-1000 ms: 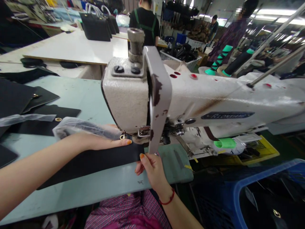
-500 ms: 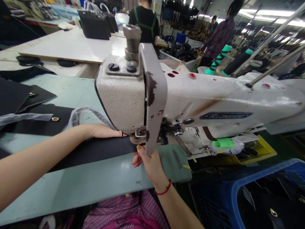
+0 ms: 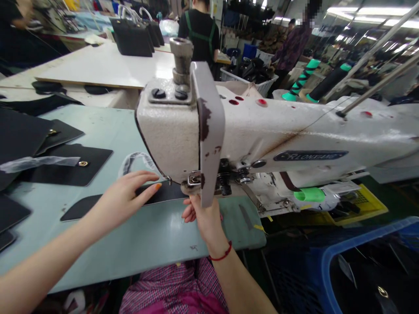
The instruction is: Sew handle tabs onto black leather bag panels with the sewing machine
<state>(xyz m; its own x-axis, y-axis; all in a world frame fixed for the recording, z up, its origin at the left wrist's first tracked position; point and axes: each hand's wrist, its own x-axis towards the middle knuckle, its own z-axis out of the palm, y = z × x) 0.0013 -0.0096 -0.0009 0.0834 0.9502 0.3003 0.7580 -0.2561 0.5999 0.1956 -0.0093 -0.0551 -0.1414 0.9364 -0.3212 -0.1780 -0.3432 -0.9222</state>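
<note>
Pale green worktable (image 3: 98, 126) under a worn white sewing machine (image 3: 248, 131), with black leather pieces (image 3: 70, 165) stacked toward nine o'clock and a blue crate (image 3: 330, 257) at four o'clock. Left hand (image 3: 122, 198) spread open, fingers flat on a black leather strip (image 3: 98, 205) running toward the needle area. Right hand (image 3: 203, 216) at six o'clock of the machine head, fingers curled at the strip's near end, grip partly hidden by the guard plate (image 3: 209, 131).
</note>
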